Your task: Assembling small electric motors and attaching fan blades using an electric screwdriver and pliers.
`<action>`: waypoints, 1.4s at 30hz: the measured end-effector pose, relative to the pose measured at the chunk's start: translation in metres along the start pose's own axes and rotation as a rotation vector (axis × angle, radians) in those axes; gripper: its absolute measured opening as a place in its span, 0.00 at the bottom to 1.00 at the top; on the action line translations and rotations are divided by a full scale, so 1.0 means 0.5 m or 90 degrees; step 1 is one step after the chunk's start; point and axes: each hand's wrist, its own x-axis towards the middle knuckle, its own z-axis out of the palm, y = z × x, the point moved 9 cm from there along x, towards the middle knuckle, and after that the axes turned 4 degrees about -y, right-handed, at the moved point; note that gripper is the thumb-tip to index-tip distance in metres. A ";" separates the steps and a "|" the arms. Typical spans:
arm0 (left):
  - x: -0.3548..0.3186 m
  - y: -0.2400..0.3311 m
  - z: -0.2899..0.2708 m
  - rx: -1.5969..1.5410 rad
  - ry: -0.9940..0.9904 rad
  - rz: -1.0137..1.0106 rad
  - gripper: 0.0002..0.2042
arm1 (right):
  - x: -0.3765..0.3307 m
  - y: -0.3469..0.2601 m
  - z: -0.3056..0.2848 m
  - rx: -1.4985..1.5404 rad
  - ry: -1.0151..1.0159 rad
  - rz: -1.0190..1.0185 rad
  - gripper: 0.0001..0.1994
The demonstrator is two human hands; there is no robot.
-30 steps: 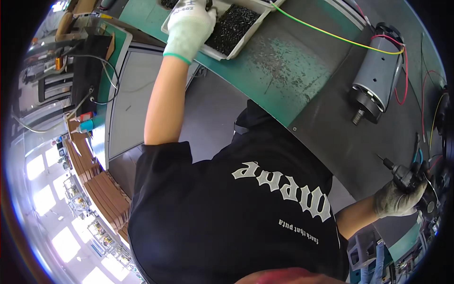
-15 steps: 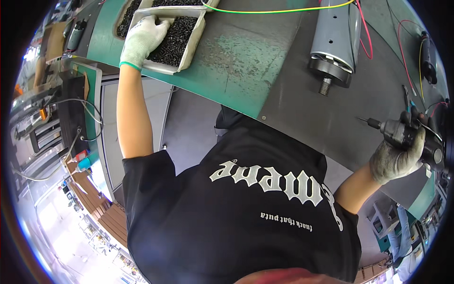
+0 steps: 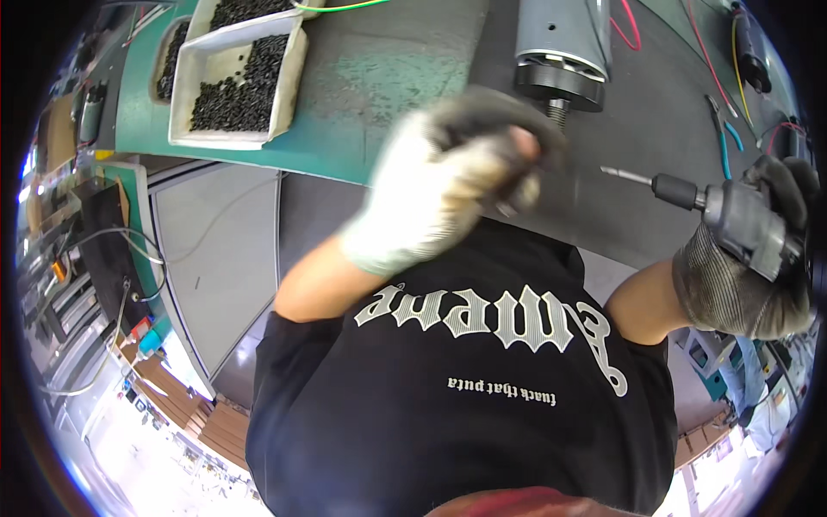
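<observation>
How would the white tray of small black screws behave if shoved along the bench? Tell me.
The white tray would probably slide flat rather than tip: it is low, wide and sits on the green bench top. It likely feels heavy for its size, being well filled with small black screws. A hard shove could scatter them, since they lie loose.

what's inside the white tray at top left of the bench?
The white tray holds a heap of small black screws, thickest toward its right side, with bare white floor at its upper left. Whatever lies beneath the heap is covered.
</observation>
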 end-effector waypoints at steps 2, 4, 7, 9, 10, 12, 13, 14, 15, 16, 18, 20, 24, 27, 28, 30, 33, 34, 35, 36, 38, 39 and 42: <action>0.021 -0.065 0.056 -0.251 -0.037 0.004 0.14 | 0.003 0.024 0.037 -0.019 -0.006 0.008 0.18; 0.031 -0.099 0.092 -0.432 -0.103 -0.020 0.14 | 0.004 0.035 0.047 -0.045 -0.011 0.017 0.18; 0.038 -0.118 0.104 -0.494 -0.133 -0.029 0.14 | 0.007 0.048 0.038 -0.067 -0.017 0.039 0.17; 0.038 -0.122 0.096 -0.423 -0.122 -0.021 0.15 | 0.003 0.061 0.044 -0.071 -0.018 0.055 0.17; 0.037 -0.123 0.093 -0.386 -0.114 -0.016 0.15 | -0.005 0.031 0.035 -0.070 -0.018 0.063 0.17; 0.038 -0.118 0.089 -0.336 -0.070 -0.022 0.14 | -0.004 0.038 0.024 -0.067 -0.018 0.079 0.17; 0.039 -0.113 0.084 -0.286 -0.030 -0.027 0.12 | -0.006 0.042 0.023 -0.064 -0.019 0.087 0.17; 0.039 -0.111 0.076 -0.235 0.010 -0.032 0.11 | -0.008 0.041 0.020 -0.062 -0.019 0.095 0.17; 0.041 -0.110 0.075 -0.235 0.014 -0.034 0.11 | -0.014 0.055 0.032 -0.059 -0.019 0.102 0.17; 0.043 -0.108 0.077 -0.224 0.002 -0.035 0.10 | -0.015 0.048 0.021 -0.058 -0.019 0.110 0.17; 0.046 -0.104 0.087 -0.206 -0.020 -0.034 0.08 | -0.015 0.050 0.019 -0.054 -0.022 0.126 0.17; 0.045 -0.114 0.090 -0.216 -0.009 -0.047 0.09 | -0.006 0.045 0.003 -0.050 -0.023 0.142 0.17; 0.039 -0.140 0.100 -0.307 -0.059 -0.102 0.10 | -0.015 0.046 -0.009 -0.046 -0.028 0.171 0.16; 0.036 -0.150 0.124 -0.453 -0.197 -0.166 0.12 | -0.018 0.051 -0.019 -0.046 -0.033 0.191 0.16; 0.046 -0.152 0.119 -0.435 -0.192 -0.190 0.13 | -0.015 0.049 -0.028 -0.050 -0.035 0.195 0.16; 0.039 -0.170 0.054 -0.295 0.049 -0.225 0.14 | -0.010 0.060 -0.031 -0.059 -0.039 0.204 0.16; 0.073 -0.129 0.021 -0.190 0.120 -0.102 0.14 | -0.012 0.055 -0.041 -0.071 -0.040 0.213 0.16; 0.074 -0.128 0.022 -0.171 0.129 -0.093 0.14 | -0.011 0.060 -0.050 -0.066 -0.024 0.200 0.16; 0.075 -0.134 0.016 -0.169 0.126 -0.091 0.14 | -0.011 0.068 -0.061 -0.061 -0.007 0.187 0.15; 0.079 -0.152 0.022 -0.308 0.073 -0.104 0.14 | -0.011 0.078 -0.073 -0.056 0.010 0.174 0.15; 0.082 -0.171 0.046 -0.589 -0.036 -0.133 0.13 | -0.017 0.093 -0.091 -0.048 0.048 0.151 0.14; 0.083 -0.171 0.047 -0.589 -0.035 -0.133 0.13 | -0.019 0.101 -0.094 -0.042 0.067 0.141 0.14; 0.082 -0.172 0.051 -0.526 0.003 -0.124 0.14 | -0.024 0.124 -0.067 -0.039 0.070 0.124 0.13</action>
